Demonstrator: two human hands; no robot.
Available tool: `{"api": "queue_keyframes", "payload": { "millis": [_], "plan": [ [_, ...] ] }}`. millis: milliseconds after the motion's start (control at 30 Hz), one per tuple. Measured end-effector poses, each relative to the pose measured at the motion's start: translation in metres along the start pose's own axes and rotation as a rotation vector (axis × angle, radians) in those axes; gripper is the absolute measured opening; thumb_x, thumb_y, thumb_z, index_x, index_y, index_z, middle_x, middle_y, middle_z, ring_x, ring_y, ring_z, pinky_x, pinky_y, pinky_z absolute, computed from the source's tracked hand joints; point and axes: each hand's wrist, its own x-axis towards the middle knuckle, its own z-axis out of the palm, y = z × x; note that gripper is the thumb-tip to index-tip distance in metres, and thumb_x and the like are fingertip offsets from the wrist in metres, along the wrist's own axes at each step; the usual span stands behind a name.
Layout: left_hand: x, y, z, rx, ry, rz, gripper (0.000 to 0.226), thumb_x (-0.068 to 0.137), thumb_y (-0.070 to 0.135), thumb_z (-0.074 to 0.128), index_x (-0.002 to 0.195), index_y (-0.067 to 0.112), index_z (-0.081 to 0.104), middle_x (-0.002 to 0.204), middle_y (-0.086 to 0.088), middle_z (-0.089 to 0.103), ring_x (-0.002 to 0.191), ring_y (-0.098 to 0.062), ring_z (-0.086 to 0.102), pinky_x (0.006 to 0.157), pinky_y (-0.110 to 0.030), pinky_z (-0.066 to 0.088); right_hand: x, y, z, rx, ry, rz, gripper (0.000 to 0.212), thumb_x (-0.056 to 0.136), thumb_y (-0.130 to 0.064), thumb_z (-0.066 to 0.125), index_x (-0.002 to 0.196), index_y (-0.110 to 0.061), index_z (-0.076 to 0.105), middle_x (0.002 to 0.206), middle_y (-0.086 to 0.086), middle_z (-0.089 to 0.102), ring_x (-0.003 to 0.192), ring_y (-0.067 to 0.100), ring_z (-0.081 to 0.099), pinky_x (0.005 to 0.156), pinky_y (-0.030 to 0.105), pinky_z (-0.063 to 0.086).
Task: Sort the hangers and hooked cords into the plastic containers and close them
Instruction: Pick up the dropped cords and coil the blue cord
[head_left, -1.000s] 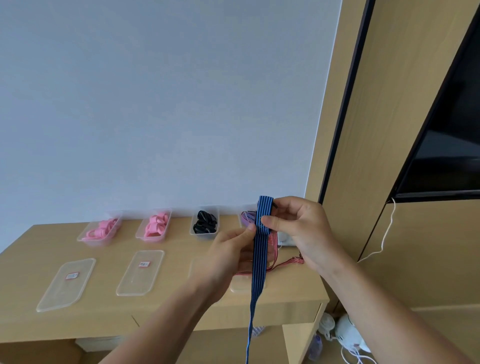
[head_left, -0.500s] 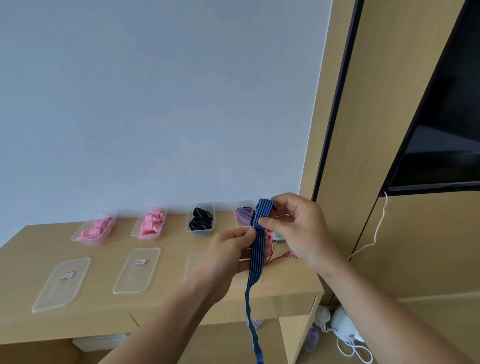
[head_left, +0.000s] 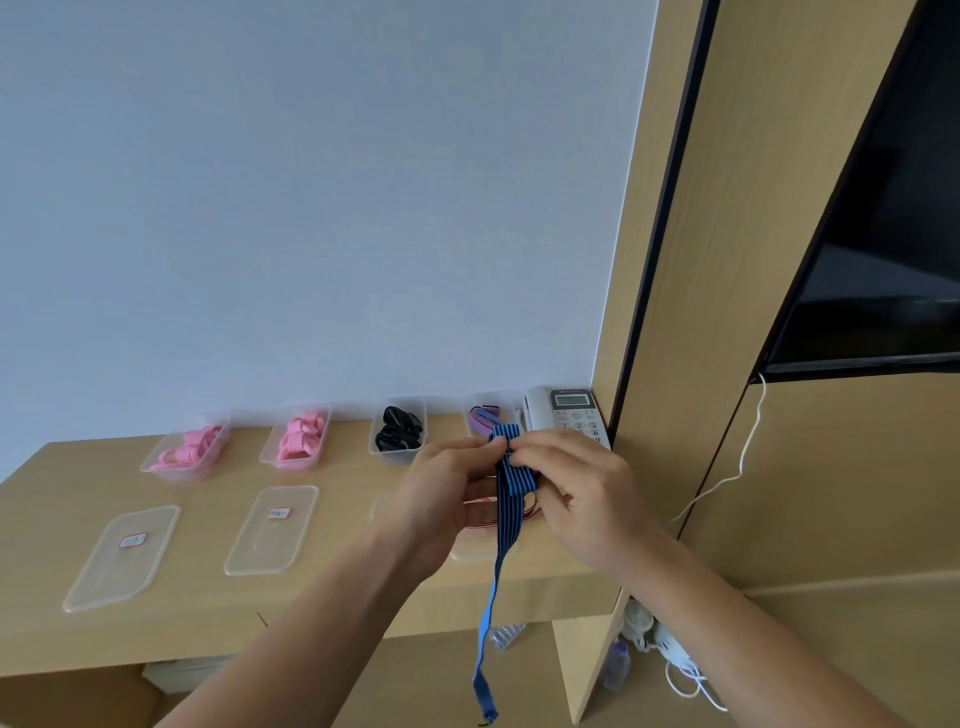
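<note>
A person's left hand (head_left: 447, 496) and right hand (head_left: 582, 493) meet over the right end of a wooden desk (head_left: 52, 509), both pinching the folded top of a blue striped cord (head_left: 506, 519). The left thumb and fingertips press the fold from one side and the right fingers curl round it from the other. The cord runs nearly upright: its doubled head sits between the hands, and its tail drops past the desk's front edge, free end pointing at the floor. A red cord (head_left: 530, 508) lies on the desk just under the hands. Along the wall stands a row of clear containers, all open, holding pink hangers (head_left: 189, 447), black hangers (head_left: 397, 428) and, behind the hands, a purple cord (head_left: 483, 418). Two lids (head_left: 122, 566) lie flat in front of the pink ones, and a telephone (head_left: 571, 410) sits in the corner.
</note>
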Motion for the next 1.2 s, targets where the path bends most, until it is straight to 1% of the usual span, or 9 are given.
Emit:
{"api": "queue_keyframes", "payload": {
  "millis": [300,433,500,567,633,700,767,933,1200],
  "plan": [
    [-0.005,0.008,-0.001,0.039,0.011,0.055,0.029,0.107,0.015,0.051,0.111,0.001,0.077,0.103,-0.022,0.074,0.092,-0.032,0.074,0.078,-0.043,0.062,-0.007,-0.004,-0.001,-0.033,-0.110,-0.052,0.035,0.085,0.009,0.063,0.117,-0.001,0.072,0.125,0.010,0.066,0.114,0.028,0.062,0.099,0.035,0.049],
    [-0.008,0.006,0.002,0.118,0.052,0.121,0.030,0.109,0.011,0.047,0.110,0.001,0.076,0.098,-0.020,0.075,0.085,-0.028,0.073,0.070,-0.035,0.061,-0.005,-0.008,-0.002,0.061,-0.050,-0.007,0.022,0.088,-0.006,0.067,0.108,-0.006,0.076,0.119,0.005,0.067,0.106,0.019,0.064,0.092,0.032,0.051],
    [-0.009,0.002,0.007,0.218,0.108,0.181,0.030,0.108,0.009,0.048,0.106,0.006,0.077,0.091,-0.015,0.077,0.080,-0.024,0.073,0.072,-0.036,0.063,0.000,-0.011,-0.001,0.116,0.083,0.105,0.014,0.084,-0.006,0.077,0.097,-0.009,0.077,0.106,0.003,0.066,0.090,0.013,0.065,0.079,0.029,0.054],
    [-0.011,0.001,0.010,0.282,0.137,0.221,0.030,0.108,0.007,0.049,0.103,0.012,0.078,0.087,-0.010,0.078,0.077,-0.020,0.075,0.074,-0.036,0.064,0.006,-0.012,-0.002,0.245,0.114,0.342,0.030,0.078,-0.007,0.083,0.101,-0.022,0.071,0.097,-0.003,0.064,0.080,0.012,0.063,0.068,0.027,0.054],
    [-0.013,0.003,0.011,0.293,0.123,0.226,0.029,0.108,0.007,0.049,0.106,0.013,0.078,0.089,-0.008,0.079,0.079,-0.019,0.076,0.074,-0.033,0.063,0.015,-0.011,-0.004,0.431,-0.025,0.561,0.046,0.079,-0.010,0.083,0.110,-0.037,0.064,0.096,-0.006,0.065,0.083,0.013,0.064,0.071,0.026,0.054],
    [-0.014,0.004,0.010,0.263,0.113,0.215,0.024,0.107,0.008,0.051,0.111,0.009,0.074,0.089,-0.010,0.079,0.081,-0.021,0.077,0.073,-0.032,0.062,0.021,-0.005,-0.005,0.474,-0.138,0.615,0.040,0.081,-0.010,0.081,0.112,-0.031,0.071,0.100,-0.005,0.069,0.090,0.013,0.066,0.080,0.033,0.055],
    [-0.015,0.002,0.009,0.201,0.139,0.198,0.015,0.105,0.012,0.057,0.112,0.004,0.068,0.087,-0.011,0.079,0.080,-0.026,0.077,0.070,-0.034,0.062,0.025,-0.001,-0.007,0.456,-0.153,0.621,0.033,0.080,-0.009,0.081,0.110,-0.020,0.075,0.103,-0.002,0.070,0.094,0.013,0.067,0.084,0.041,0.056],
    [-0.018,-0.006,0.011,0.139,0.091,0.106,0.040,0.098,0.047,0.059,0.102,0.011,0.078,0.095,-0.015,0.079,0.084,-0.028,0.075,0.083,-0.042,0.061,0.030,0.000,-0.010,0.521,-0.111,0.630,0.028,0.081,-0.004,0.079,0.107,-0.016,0.076,0.096,-0.004,0.076,0.089,0.014,0.072,0.084,0.042,0.059],
    [-0.020,-0.007,0.013,0.094,0.104,0.086,0.044,0.089,0.056,0.065,0.095,0.016,0.081,0.098,-0.020,0.079,0.090,-0.031,0.077,0.083,-0.038,0.062,0.029,-0.002,-0.006,0.578,0.029,0.520,0.040,0.082,0.002,0.077,0.100,-0.033,0.073,0.094,-0.012,0.077,0.088,0.011,0.074,0.079,0.028,0.059]
  ]
}}
